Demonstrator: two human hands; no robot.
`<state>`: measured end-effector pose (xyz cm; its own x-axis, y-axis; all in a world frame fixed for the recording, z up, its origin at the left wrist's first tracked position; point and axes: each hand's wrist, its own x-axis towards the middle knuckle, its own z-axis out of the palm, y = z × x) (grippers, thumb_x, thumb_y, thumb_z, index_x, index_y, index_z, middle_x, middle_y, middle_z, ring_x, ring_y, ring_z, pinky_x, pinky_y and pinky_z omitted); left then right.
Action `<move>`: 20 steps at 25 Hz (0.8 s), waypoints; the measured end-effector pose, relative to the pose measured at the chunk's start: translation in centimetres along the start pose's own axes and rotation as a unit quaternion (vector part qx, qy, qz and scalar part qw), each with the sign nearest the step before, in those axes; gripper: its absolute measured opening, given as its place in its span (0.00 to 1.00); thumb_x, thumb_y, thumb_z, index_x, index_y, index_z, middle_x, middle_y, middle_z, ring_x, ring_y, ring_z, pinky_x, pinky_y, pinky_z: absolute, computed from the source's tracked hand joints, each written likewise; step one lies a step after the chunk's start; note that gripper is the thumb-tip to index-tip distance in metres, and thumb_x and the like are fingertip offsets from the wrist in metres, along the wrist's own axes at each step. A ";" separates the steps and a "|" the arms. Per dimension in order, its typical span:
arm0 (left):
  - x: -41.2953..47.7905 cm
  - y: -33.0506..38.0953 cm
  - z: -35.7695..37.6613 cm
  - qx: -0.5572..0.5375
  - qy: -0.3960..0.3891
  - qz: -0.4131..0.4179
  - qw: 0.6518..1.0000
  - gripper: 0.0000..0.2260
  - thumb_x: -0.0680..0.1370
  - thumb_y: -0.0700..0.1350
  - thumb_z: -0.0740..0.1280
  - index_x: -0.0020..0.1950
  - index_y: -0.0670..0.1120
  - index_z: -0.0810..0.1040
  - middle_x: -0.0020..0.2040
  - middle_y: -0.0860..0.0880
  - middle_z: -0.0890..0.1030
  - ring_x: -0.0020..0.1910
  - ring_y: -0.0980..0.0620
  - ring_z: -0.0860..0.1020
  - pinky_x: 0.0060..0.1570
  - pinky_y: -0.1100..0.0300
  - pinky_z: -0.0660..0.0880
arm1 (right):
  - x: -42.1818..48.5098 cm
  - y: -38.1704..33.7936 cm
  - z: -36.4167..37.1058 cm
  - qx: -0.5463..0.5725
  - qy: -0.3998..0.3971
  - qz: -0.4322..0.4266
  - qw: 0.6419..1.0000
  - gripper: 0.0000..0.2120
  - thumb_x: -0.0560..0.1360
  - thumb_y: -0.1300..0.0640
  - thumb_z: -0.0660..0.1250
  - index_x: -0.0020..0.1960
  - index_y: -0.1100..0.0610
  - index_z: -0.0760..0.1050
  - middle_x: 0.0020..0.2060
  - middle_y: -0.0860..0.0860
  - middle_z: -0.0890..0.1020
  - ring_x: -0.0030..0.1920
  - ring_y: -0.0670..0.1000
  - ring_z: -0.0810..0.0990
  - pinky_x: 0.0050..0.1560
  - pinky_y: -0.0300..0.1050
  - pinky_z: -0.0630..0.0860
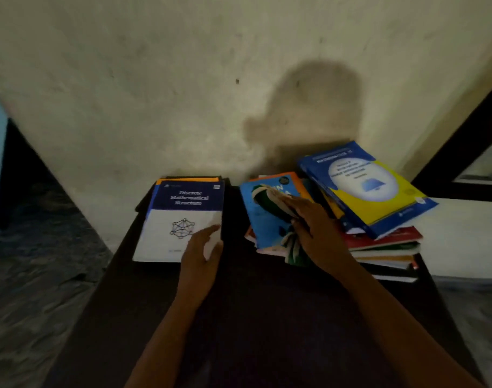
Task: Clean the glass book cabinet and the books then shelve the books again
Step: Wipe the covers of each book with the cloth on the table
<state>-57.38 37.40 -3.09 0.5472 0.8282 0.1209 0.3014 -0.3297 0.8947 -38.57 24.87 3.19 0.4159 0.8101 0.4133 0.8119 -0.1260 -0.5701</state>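
Both forearms reach over the dark table (253,317). The right hand (316,228) grips a bunched green-and-white cloth (273,198) and presses it on a light-blue book (263,228), probably wiping dust from its cover. The left hand (201,250) lies on the near right corner of the white-and-navy book (183,217), likely to steady it; blur hides whether it pinches the edge. Behind the right hand an untidy stack (384,247) topped by a blue-and-yellow book (370,189) waits against the wall (183,93). No cabinet is clearly identifiable.
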 end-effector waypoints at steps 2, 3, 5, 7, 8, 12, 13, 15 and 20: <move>-1.8 4.6 2.6 -0.153 -0.033 -0.066 0.985 0.11 0.80 0.43 0.60 0.61 0.51 0.74 0.55 0.54 0.77 0.52 0.60 0.77 0.53 0.60 0.75 | -1.6 1.1 -2.7 -0.011 0.007 -0.017 1.000 0.20 0.75 0.61 0.57 0.67 0.57 0.66 0.60 0.57 0.73 0.63 0.51 0.68 0.64 0.31 0.57; -2.5 6.3 4.3 -0.212 -0.051 -0.092 0.972 0.09 0.80 0.45 0.60 0.58 0.51 0.75 0.53 0.52 0.79 0.49 0.57 0.79 0.49 0.60 0.77 | -2.7 2.0 -4.3 -0.025 0.014 -0.017 0.999 0.19 0.75 0.61 0.58 0.67 0.57 0.66 0.60 0.58 0.73 0.63 0.53 0.68 0.64 0.33 0.57; -3.2 9.0 8.0 -0.249 -0.052 -0.125 0.959 0.07 0.80 0.45 0.60 0.53 0.47 0.76 0.49 0.47 0.80 0.42 0.53 0.80 0.40 0.61 0.79 | -5.3 4.2 -7.5 -0.048 0.025 0.001 0.999 0.21 0.74 0.64 0.60 0.66 0.59 0.69 0.61 0.60 0.75 0.62 0.56 0.72 0.63 0.33 0.58; -3.1 11.3 11.6 -0.203 -0.033 -0.119 0.971 0.08 0.80 0.45 0.61 0.54 0.43 0.75 0.45 0.43 0.79 0.35 0.53 0.79 0.34 0.62 0.78 | -7.9 6.2 -10.5 -0.029 0.026 0.034 0.999 0.22 0.72 0.64 0.59 0.66 0.57 0.69 0.61 0.55 0.74 0.62 0.57 0.72 0.64 0.33 0.60; -2.7 12.3 13.5 -0.192 -0.029 -0.121 0.974 0.09 0.80 0.45 0.61 0.54 0.41 0.75 0.44 0.43 0.80 0.31 0.53 0.79 0.31 0.62 0.78 | -9.1 7.2 -11.9 -0.014 0.027 0.041 0.999 0.23 0.72 0.64 0.59 0.66 0.53 0.69 0.59 0.52 0.73 0.60 0.56 0.73 0.63 0.36 0.64; -0.5 15.4 19.0 -0.198 -0.045 -0.194 0.960 0.18 0.76 0.55 0.66 0.43 0.40 0.77 0.37 0.39 0.80 0.33 0.43 0.81 0.37 0.49 0.81 | -12.0 11.3 -15.6 0.009 0.044 0.053 0.998 0.21 0.74 0.60 0.57 0.65 0.47 0.69 0.57 0.51 0.73 0.55 0.57 0.76 0.57 0.44 0.71; -0.1 15.9 20.1 -0.174 -0.040 -0.207 0.962 0.21 0.72 0.60 0.69 0.39 0.41 0.77 0.37 0.38 0.81 0.36 0.40 0.81 0.40 0.47 0.80 | -12.6 12.6 -16.3 0.014 0.034 0.057 0.998 0.20 0.75 0.57 0.56 0.65 0.45 0.69 0.57 0.52 0.75 0.53 0.58 0.77 0.55 0.47 0.74; 0.1 16.9 21.9 -0.065 -0.010 -0.197 0.978 0.28 0.66 0.66 0.71 0.43 0.40 0.76 0.43 0.38 0.81 0.44 0.41 0.80 0.43 0.51 0.76 | -13.6 14.9 -17.3 0.029 0.009 0.058 0.998 0.19 0.76 0.56 0.55 0.65 0.43 0.69 0.55 0.56 0.78 0.51 0.59 0.79 0.55 0.53 0.76; -0.6 18.7 24.8 -0.097 0.086 -0.156 0.979 0.23 0.71 0.45 0.75 0.60 0.35 0.74 0.54 0.40 0.79 0.53 0.44 0.77 0.41 0.62 0.74 | -15.3 17.9 -17.8 0.035 -0.054 0.072 0.995 0.23 0.74 0.58 0.55 0.69 0.49 0.68 0.60 0.55 0.76 0.52 0.61 0.79 0.50 0.58 0.78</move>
<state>-32.71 19.48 2.91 0.3068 0.9447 -0.1156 0.2700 0.0301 0.9624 -23.13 0.04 -0.68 0.4762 0.8436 0.2481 0.7157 -0.2080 -0.6667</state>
